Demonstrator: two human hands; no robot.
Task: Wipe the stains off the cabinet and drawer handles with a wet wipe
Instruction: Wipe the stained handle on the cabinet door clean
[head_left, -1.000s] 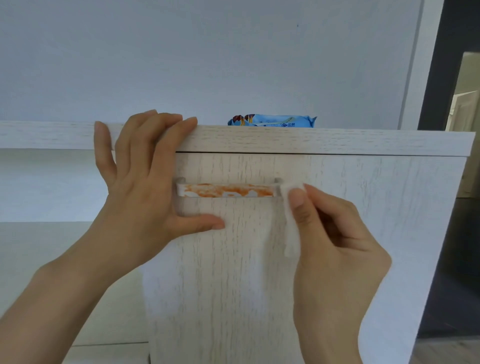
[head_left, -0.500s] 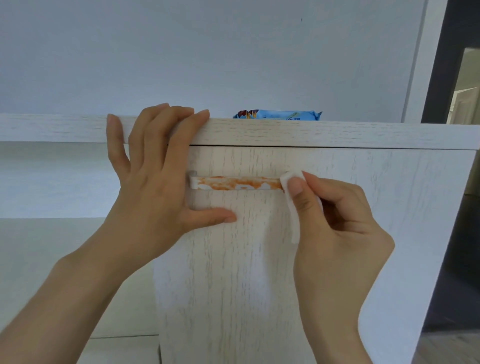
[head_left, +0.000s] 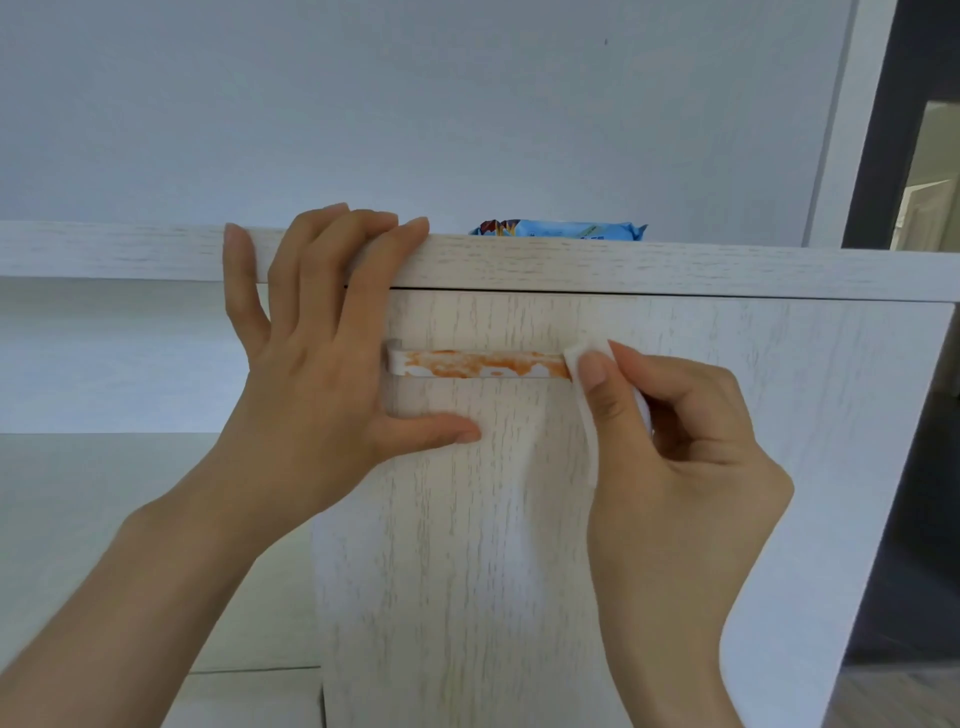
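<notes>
The left hand, fingers flat, braces the whitewashed wooden cabinet door; the right hand pinches a folded white wet wipe against the orange-stained bar handle, at its right end, ready to wipe.

Two bare forearms, left grip, right grip, short unpainted nails, sleeveless to frame edge

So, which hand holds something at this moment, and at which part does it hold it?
The right hand pinches the wet wipe near its upper end, against the handle's right end. The left hand holds nothing; it rests on the cabinet.
</notes>
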